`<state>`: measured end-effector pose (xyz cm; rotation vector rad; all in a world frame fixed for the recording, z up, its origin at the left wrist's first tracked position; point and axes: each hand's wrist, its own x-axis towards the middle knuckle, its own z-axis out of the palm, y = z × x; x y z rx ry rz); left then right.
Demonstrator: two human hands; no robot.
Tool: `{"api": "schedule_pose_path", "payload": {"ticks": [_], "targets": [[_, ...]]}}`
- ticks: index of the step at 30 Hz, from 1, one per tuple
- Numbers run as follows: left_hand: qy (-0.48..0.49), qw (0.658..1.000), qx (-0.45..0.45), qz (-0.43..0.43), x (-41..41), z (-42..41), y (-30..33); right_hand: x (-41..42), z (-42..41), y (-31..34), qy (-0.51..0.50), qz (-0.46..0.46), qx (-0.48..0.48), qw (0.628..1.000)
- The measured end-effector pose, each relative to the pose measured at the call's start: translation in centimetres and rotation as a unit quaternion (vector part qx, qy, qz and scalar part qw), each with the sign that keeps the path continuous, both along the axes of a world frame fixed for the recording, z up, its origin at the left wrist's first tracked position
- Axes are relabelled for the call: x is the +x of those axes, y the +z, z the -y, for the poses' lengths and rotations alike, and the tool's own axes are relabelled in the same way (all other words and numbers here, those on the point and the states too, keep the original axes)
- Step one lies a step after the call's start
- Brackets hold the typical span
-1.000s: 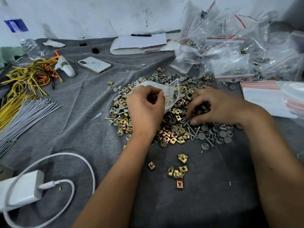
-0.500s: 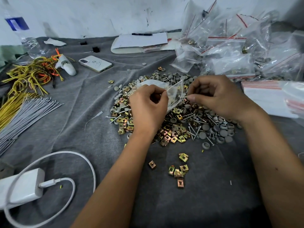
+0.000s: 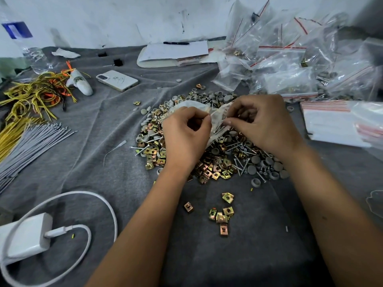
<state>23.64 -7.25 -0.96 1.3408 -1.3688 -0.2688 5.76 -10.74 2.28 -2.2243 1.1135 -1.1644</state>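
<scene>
The left hand [image 3: 186, 133] pinched one lip of the small clear bag [image 3: 216, 117] between thumb and forefinger. The right hand [image 3: 261, 125] pinched the opposite lip, fingers curled. The bag hung between both grips, screws inside, just above the pile of clip nuts, screws and grey caps [image 3: 217, 166].

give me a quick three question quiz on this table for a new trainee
1. True or false: the left hand pinches the small clear bag over the pile of hardware.
2. What lies on the white notepad at the back? A. a pen B. scissors C. a screwdriver
3. Fill in: the phone lies to the person's ____ of the pile.
Key: 1 true; 2 A; 3 left.
</scene>
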Motion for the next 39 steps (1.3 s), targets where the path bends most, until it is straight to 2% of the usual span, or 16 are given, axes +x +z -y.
{"api": "schedule_pose_path", "payload": {"ticks": [3, 5, 8, 12, 16, 22, 26, 29, 32, 39], "targets": [[0.021, 0.999, 0.018, -0.018, 0.3, 0.1, 0.0, -1.6, 0.0, 0.9, 0.042, -0.001, 0.036, 0.998], [0.031, 0.998, 0.03, -0.035, 0.4, 0.2, 0.0, -2.4, 0.0, 1.4, 0.099, -0.075, 0.116, 0.985], [0.039, 0.997, 0.04, -0.054, 0.4, 0.2, 0.1, -2.2, 0.0, 1.4, 0.161, -0.203, 0.21, 0.943], [0.039, 0.997, 0.042, -0.059, 0.4, 0.3, 0.1, -1.4, -0.1, 1.0, 0.15, -0.318, 0.205, 0.913], [0.042, 0.997, 0.044, -0.052, 0.2, 0.3, 0.1, -0.8, -0.6, 1.1, 0.133, -0.359, 0.197, 0.903], [0.033, 0.998, 0.033, -0.045, 0.2, 0.3, 0.0, -1.2, -0.4, 1.2, 0.154, -0.308, 0.222, 0.912], [0.026, 0.999, 0.03, -0.037, 0.1, 0.2, 0.0, -1.9, 0.0, 1.2, 0.134, -0.151, 0.21, 0.957], [0.017, 1.0, 0.012, 0.001, -0.1, 0.1, 0.1, -1.5, -0.1, 1.1, 0.114, -0.038, 0.186, 0.975], [0.003, 1.0, -0.006, 0.023, -0.3, 0.0, 0.0, -1.0, 0.0, 0.8, 0.077, -0.049, 0.095, 0.991], [-0.018, 0.999, -0.026, 0.034, -0.4, 0.1, -0.2, -0.2, -0.2, 0.6, 0.045, -0.041, 0.047, 0.997]]}}
